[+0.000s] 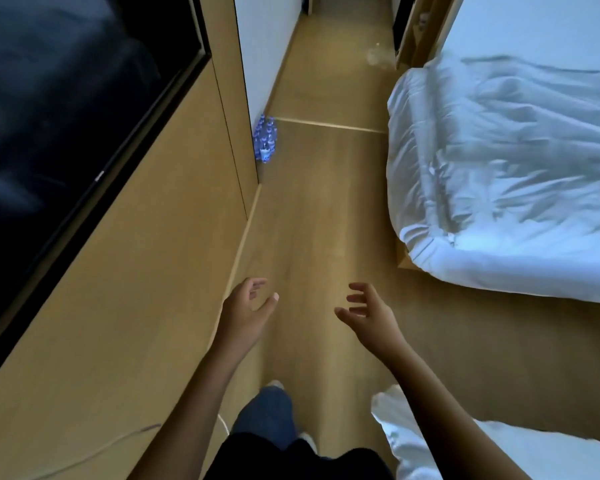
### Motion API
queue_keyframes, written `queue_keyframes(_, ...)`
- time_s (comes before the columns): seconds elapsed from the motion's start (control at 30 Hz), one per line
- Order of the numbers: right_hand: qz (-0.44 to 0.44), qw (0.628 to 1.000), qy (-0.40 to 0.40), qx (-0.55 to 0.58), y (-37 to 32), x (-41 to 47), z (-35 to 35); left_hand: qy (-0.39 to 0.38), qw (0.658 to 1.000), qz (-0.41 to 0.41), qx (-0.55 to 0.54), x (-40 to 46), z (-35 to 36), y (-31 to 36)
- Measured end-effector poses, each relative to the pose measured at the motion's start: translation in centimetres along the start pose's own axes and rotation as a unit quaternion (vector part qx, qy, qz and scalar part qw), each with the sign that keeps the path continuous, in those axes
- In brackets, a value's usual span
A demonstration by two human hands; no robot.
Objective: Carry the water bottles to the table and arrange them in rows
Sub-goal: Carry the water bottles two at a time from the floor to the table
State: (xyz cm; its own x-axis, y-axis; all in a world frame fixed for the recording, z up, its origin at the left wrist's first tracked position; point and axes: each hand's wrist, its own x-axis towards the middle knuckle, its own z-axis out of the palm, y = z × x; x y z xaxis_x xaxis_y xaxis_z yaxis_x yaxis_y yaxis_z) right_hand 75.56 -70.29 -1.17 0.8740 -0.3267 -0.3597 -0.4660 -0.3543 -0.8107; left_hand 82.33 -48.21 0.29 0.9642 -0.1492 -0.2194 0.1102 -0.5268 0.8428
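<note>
A cluster of several blue-tinted water bottles [265, 139] stands on the wooden floor against the corner of a white wall, well ahead of me. My left hand [246, 303] is stretched out in front, empty, with its fingers loosely curved. My right hand [368, 311] is held out beside it, also empty, fingers spread and relaxed. Both hands are far short of the bottles. No table is in view.
A wood-panelled wall [136, 271] with a large black screen [66, 98] runs along the left. A bed with a rumpled white duvet [506, 174] fills the right, and a second bed corner [430, 455] lies near my right arm. A narrow wooden floor strip [309, 202] leads ahead into a corridor.
</note>
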Motion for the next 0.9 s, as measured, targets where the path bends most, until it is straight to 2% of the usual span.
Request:
queue_keyframes(0.37,0.009,1.000,0.018,0.006,-9.5,26.7,-2.6,-0.029,1.000,0.005,0.005,28.5,1.0,6.2)
queue_keyframes(0.53,0.021,1.000,0.006,0.010,-12.9,36.7,-4.3,-0.019,1.000,-0.002,0.000,39.4,1.1,10.0)
queue_keyframes(0.73,0.039,0.999,-0.002,0.022,-14.3,49.4,-8.2,-0.018,1.000,-0.002,-0.005,51.8,4.4,13.6)
queue_keyframes(0.9,0.019,1.000,-0.015,0.006,-16.7,62.0,-13.0,0.005,1.000,-0.022,-0.012,63.3,7.9,18.2)
